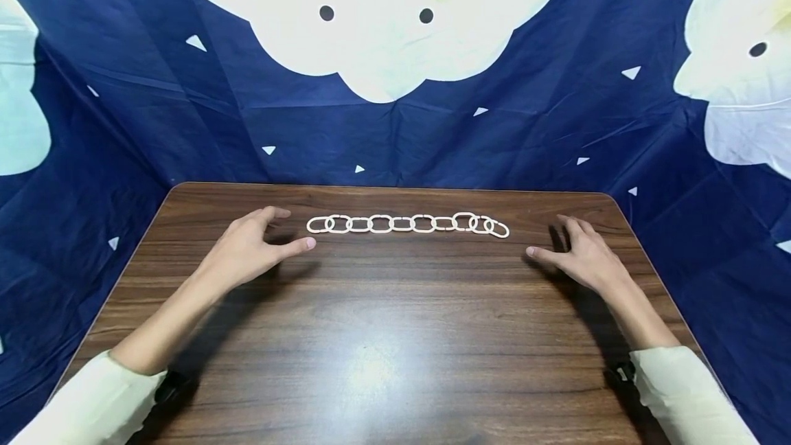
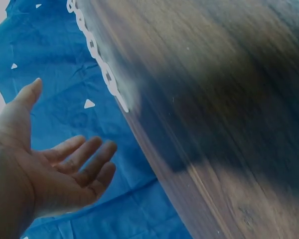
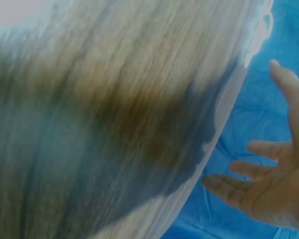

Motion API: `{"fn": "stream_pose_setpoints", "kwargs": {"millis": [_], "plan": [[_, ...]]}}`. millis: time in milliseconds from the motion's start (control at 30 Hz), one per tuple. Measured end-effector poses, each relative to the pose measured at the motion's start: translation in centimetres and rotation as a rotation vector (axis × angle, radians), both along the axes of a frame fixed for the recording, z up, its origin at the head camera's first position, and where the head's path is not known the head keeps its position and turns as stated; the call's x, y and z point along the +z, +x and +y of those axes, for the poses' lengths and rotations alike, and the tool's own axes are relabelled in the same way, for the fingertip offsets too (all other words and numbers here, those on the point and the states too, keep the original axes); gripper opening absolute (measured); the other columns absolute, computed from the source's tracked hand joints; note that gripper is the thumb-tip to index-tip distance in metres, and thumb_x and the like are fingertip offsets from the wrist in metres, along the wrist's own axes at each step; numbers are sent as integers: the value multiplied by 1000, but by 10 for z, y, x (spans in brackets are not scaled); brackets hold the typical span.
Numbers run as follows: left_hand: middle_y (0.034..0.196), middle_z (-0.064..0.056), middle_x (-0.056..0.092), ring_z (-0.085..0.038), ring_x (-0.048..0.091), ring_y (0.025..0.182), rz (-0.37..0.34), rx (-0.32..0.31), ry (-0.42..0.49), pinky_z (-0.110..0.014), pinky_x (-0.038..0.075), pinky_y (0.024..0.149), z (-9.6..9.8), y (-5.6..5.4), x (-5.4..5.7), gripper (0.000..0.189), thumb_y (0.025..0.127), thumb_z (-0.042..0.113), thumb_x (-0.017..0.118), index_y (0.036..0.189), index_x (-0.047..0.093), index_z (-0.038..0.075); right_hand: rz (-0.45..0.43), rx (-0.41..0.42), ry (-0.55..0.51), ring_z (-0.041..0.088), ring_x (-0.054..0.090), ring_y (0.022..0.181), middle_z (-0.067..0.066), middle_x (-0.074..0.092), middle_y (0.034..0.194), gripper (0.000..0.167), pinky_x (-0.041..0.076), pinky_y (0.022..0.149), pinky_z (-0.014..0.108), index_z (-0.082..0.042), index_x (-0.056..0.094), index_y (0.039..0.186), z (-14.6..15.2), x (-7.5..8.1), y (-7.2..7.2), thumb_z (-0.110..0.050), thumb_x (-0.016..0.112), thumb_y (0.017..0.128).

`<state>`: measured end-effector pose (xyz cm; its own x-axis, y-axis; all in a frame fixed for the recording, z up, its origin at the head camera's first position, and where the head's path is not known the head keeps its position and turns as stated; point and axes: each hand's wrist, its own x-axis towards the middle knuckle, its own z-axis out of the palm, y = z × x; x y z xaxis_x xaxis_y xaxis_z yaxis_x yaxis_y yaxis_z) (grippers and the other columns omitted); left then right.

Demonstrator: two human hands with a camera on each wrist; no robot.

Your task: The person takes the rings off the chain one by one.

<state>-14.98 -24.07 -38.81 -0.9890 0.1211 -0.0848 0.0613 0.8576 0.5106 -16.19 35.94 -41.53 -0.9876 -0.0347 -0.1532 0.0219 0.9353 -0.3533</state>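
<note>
A white chain (image 1: 402, 224) of several oval plastic links lies stretched from left to right across the far part of the table, its right end slanting slightly toward the front. My left hand (image 1: 246, 244) hovers by the chain's left end, thumb and fingers spread apart, the thumb tip just short of the first link. On the other side, my right hand (image 1: 583, 253) is held with thumb and fingers apart, a small gap from the last link. Both palms face inward and hold nothing. In the left wrist view the chain (image 2: 93, 47) runs along the table edge; the right wrist view shows its end (image 3: 261, 32).
The brown wood-grain table (image 1: 383, 307) has rounded far corners and a bright glare spot near the front. A dark blue cloth (image 1: 395, 136) with white clouds and small triangles hangs behind it and along both sides.
</note>
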Motion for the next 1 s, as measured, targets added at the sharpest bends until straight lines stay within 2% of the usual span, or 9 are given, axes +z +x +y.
{"fn": "stream_pose_setpoints", "kwargs": {"millis": [167,300,467,700,1000], "plan": [[163,-22,62,-47,61,147,-15,-4,7,-74,50,117,7,0,-1,105,90,90,70,161,56,13,-4,7,-12,65,37,157,41,34,173,121,37,122,84,1,33,172,-2,0,1,-82,73,95],[157,-19,68,-44,65,144,-19,-7,18,-73,51,115,11,0,-1,105,89,92,69,160,57,14,-6,12,-21,64,39,157,40,36,172,117,37,123,82,2,36,171,-6,0,1,-80,74,96],[148,-17,74,-39,73,134,-24,-20,61,-67,56,112,16,-1,-3,99,92,86,72,157,60,13,-12,11,-28,63,40,157,40,37,172,116,38,123,81,2,37,170,-11,-2,1,-79,74,96],[140,-16,78,-33,77,123,-49,-28,132,-58,61,107,29,-1,-4,86,96,75,77,152,65,10,-8,23,-33,61,45,155,38,43,168,112,40,123,80,1,40,169,-16,-4,-1,-77,75,96],[138,-12,80,-29,79,120,-56,-39,214,-53,62,106,48,-3,-3,79,98,68,80,149,68,9,-6,45,-45,60,48,153,38,48,165,107,42,122,78,0,44,168,-24,-5,-4,-74,76,97]]}}
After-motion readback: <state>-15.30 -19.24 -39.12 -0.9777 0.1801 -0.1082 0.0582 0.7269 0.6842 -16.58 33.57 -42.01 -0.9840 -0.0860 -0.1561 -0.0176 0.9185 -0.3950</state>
